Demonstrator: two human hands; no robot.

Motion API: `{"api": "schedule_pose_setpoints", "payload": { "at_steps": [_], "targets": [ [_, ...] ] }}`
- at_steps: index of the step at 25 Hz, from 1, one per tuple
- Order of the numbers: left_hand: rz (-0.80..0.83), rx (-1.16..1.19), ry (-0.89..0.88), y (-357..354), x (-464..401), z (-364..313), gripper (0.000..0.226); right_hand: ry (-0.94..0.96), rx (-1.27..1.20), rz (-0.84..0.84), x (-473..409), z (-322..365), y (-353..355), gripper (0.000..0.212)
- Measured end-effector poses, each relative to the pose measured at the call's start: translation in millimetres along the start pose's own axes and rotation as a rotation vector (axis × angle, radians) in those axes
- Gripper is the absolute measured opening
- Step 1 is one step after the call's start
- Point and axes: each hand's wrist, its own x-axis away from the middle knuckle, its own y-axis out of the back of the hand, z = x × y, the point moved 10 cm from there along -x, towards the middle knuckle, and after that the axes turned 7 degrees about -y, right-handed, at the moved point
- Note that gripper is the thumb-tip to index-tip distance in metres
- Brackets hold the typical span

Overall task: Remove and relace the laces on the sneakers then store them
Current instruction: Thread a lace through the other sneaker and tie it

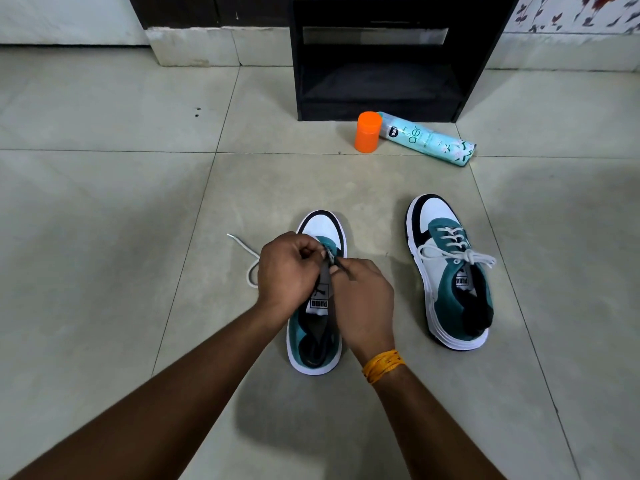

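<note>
Both the left hand [289,268] and right hand [363,292] pinch the lace [251,261] at the near sneaker [320,233]; judged risk: a missed eyelet.

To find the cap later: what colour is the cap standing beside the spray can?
Orange cap, clearest in the head view.

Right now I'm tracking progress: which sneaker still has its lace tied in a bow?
The right-hand sneaker, standing apart and untouched. The sneaker under both hands has its lace trailing loose on the floor.
</note>
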Motion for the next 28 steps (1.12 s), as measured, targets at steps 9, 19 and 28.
{"api": "schedule_pose_setpoints", "payload": {
  "at_steps": [9, 19, 28],
  "targets": [
    [-0.021, -0.206, -0.008, -1, 4, -10, 0.01, -0.017, -0.066, 0.069, -7, -7, -5, 0.019],
    [-0.076, -0.098, -0.013, -3, 7, -5, 0.017, 0.06, 0.041, 0.238, -45, -1, -15, 0.023],
    [-0.126, 0.106, -0.131, 11, 36, -11, 0.019, 0.041, 0.033, 0.2, -50, -3, -15, 0.007]
  ]
}}
